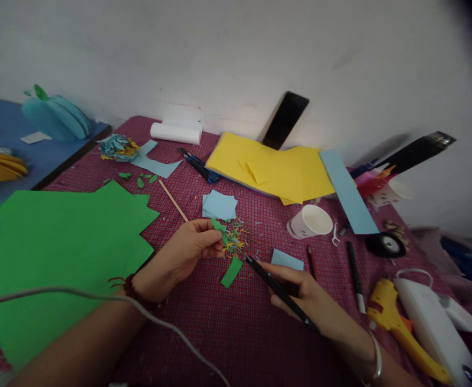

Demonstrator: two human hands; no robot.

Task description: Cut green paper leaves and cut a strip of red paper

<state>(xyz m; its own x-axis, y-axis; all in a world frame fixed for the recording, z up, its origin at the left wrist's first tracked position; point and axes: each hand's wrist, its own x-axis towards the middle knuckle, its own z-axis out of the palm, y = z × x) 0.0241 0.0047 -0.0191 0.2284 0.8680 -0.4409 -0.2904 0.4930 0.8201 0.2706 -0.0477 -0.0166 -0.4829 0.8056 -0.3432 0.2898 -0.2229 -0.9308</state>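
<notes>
My left hand [199, 240] pinches a small green paper piece [219, 226] between thumb and fingers. Beside those fingertips lies a tangle of fine yellow, blue and green paper shreds [236, 242]. My right hand [300, 290] is closed round a slim black pen-like tool [280, 293], whose thin metal tip reaches the shreds; its exact kind is unclear. A green paper strip [231, 272] rests on the cloth just below the tip. Light blue paper squares [220, 205] are stacked behind my left hand, and a single blue piece [287, 259] sits near my right knuckles.
Large green paper [58, 242] spreads at left, with a grey cable [159, 320] crossing in front. Yellow sheets [276, 169], a box cutter [199, 165] and a phone [286, 119] are behind. A paper cup [310, 221], tape roll [386, 245] and yellow glue gun [401, 328] stand right.
</notes>
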